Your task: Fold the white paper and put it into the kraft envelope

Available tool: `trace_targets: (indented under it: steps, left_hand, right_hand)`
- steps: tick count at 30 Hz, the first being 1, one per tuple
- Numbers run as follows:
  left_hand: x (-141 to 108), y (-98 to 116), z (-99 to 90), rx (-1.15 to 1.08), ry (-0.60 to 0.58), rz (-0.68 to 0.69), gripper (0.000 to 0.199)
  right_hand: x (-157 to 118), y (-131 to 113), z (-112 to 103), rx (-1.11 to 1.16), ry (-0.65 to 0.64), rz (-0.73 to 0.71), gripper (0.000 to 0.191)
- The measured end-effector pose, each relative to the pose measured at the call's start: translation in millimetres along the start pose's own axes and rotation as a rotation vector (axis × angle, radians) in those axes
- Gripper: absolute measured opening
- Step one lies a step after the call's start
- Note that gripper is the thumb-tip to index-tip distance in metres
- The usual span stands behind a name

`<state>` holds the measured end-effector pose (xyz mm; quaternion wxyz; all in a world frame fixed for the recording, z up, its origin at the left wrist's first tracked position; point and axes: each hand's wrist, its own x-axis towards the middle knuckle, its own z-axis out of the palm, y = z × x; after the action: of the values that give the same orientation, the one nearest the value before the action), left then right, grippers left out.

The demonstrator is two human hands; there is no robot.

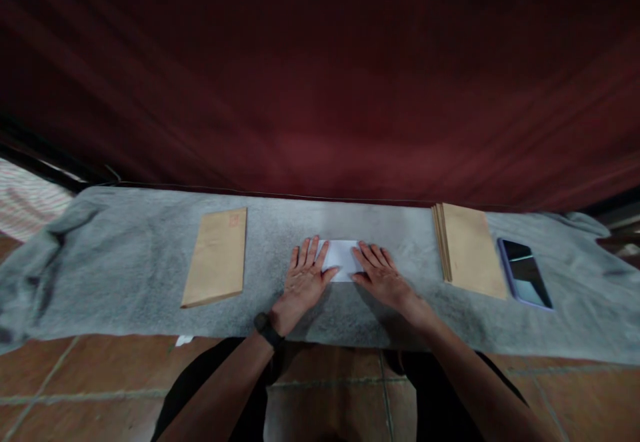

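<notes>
A small white sheet of paper (341, 260), perhaps folded, lies flat in the middle of the grey cloth. On its left end rests my left hand (305, 275), palm down with the fingers spread. My right hand (383, 275) presses flat on the paper's right end, fingers likewise stretched out. Both thumbs point inward over the white surface. The parts of the paper beneath my palms are hidden.
Grey cloth (140, 262) covers the long narrow surface. A brown envelope (217, 255) with a red mark lies to the left. Several brown envelopes (473, 249) are stacked at right, beside a phone (526, 274). Behind hangs a dark red cloth (320, 95); below is tiled floor (330, 409).
</notes>
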<state>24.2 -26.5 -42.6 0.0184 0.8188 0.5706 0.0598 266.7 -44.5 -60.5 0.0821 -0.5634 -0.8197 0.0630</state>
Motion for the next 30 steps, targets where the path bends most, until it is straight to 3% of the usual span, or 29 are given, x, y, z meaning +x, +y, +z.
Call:
trace_targets:
  steps: [10,17,21,26,30]
  left_hand:
    - [2,-64,-7.2,-0.131,-0.195,0.239,0.062]
    - [11,-79,-19.3,-0.244,-0.323,0.272,0.062]
    - [14,-80,-24.3,-0.292,-0.346,0.262,0.064]
    - [15,-79,-25.0,-0.305,-0.321,0.266,0.064]
    - [15,-79,-25.1,-0.307,-0.317,0.267,0.066]
  right_hand:
    - [3,16,-4,0.072,-0.105,-0.017,0.069]
    - [7,22,-8,0.100,-0.184,0.001,0.070]
    - [9,22,-13,0.102,-0.158,-0.019,0.067]
    - [17,-5,-24,0.150,-0.019,-0.084,0.057]
    - [16,-47,-23,0.162,-0.008,-0.280,0.053]
